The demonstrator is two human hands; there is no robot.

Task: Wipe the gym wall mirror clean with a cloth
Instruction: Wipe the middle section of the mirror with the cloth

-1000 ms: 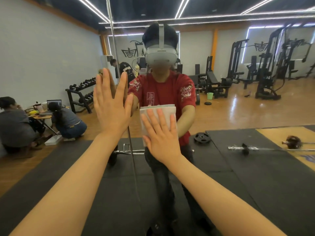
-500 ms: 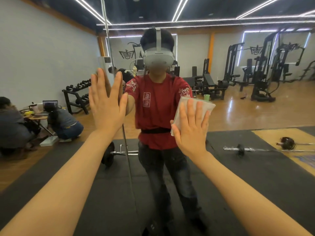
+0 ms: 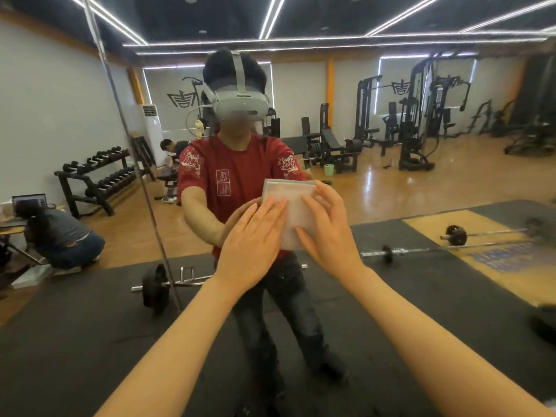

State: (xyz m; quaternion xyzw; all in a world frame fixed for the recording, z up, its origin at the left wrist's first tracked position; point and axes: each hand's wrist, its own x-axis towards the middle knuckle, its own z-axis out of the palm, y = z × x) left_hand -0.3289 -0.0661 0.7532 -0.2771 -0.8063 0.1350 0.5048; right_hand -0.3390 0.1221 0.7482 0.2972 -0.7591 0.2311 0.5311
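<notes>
Both hands meet on one pale, folded square cloth pressed against the large gym wall mirror. Left hand lies with its fingers straight and close together, the tips on the cloth's left edge, nothing clasped. Right hand has its fingers spread and slightly bent, tips pressing the cloth's right half and thumb reaching up along its right edge; whether that amounts to a pinch I cannot tell.

The step looks like resettling the cloth between strokes. To do it well, I would keep the fold flat so a whole face meets the glass, press evenly through the fingers instead of the tips alone, and overlap each pass. The metal seam running down the mirror, left of the cloth, probably traps grime and wants an edge-on pass. Bare fingers straying off the cloth would likely leave prints.

Counted: one cloth, two hands, one seam in view. Reflected around the cloth: one dumbbell rack far left, one green bin just up-right.
</notes>
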